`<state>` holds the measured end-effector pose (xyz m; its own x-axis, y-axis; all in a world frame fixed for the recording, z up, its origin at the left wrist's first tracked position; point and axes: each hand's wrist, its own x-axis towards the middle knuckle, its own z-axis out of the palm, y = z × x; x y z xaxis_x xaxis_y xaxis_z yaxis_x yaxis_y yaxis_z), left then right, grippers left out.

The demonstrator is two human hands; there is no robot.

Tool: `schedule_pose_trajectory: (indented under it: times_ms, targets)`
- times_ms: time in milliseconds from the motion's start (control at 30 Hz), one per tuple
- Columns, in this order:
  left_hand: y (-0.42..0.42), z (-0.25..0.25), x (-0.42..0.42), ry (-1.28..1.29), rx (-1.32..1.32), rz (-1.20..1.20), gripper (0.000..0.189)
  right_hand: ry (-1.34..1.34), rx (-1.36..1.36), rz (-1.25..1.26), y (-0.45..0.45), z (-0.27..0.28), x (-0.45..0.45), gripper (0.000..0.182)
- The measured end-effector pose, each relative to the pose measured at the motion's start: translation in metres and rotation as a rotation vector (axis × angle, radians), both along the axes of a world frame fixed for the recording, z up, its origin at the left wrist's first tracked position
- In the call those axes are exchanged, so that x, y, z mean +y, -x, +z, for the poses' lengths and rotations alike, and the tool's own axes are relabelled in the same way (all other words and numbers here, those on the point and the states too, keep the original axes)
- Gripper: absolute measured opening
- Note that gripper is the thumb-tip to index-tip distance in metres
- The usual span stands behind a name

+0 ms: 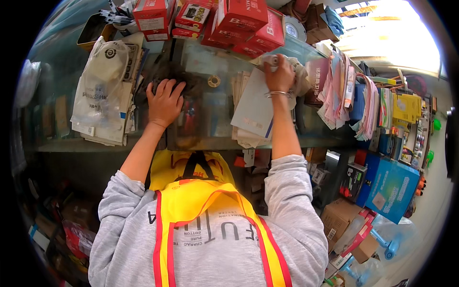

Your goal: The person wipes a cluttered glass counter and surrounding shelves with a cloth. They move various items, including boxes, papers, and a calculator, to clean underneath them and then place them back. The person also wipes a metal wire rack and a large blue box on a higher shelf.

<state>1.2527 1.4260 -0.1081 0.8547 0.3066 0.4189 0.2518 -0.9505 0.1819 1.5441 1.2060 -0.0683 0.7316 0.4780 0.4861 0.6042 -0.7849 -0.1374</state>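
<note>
My left hand (pixel 165 102) rests palm down on the glass counter (pixel 200 118), its fingers apart and nothing held. A dark patch, perhaps a reflection, lies under its fingertips. Farther right, my right hand (pixel 281 75) has its fingers curled around a whitish roll (pixel 271 61); the palm hides most of it. Just beside that wrist, which wears a metal bangle (pixel 276 94), a crumpled pale plastic bag (pixel 300 75) is partly covered. Below the hand lies a grey-white booklet (pixel 252 104) on loose papers (pixel 241 84). Between both hands sits a small brass-coloured ring-shaped piece (pixel 214 81).
Red cartons (pixel 240 21) are stacked along the far side. At left, a clear plastic bag (pixel 102 82) covers papers and a calculator (pixel 131 62). Pens (pixel 116 18) stand in a holder behind. Bundled pink slips (pixel 337 89) line the right, above a blue box (pixel 392 190).
</note>
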Motion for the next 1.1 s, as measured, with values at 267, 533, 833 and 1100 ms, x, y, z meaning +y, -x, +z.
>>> schedule_pose_trajectory:
  times_ms: [267,533,833,1100]
  targets:
    - [0.001,-0.002,0.000,-0.010,0.018,0.009,0.035,0.261,0.261,-0.404,-0.078,-0.010,-0.024,0.043]
    - [0.000,0.000,0.000,0.018,0.052,0.008,0.036,0.268,0.318,-0.238,-0.090,-0.024,0.000,0.051]
    - [0.001,0.000,-0.001,0.022,0.054,0.014,0.037,-0.262,0.071,0.238,0.011,-0.011,0.025,0.006]
    - [-0.001,0.001,-0.001,0.033,0.041,0.008,0.036,0.103,0.235,0.363,0.053,-0.027,0.094,0.028]
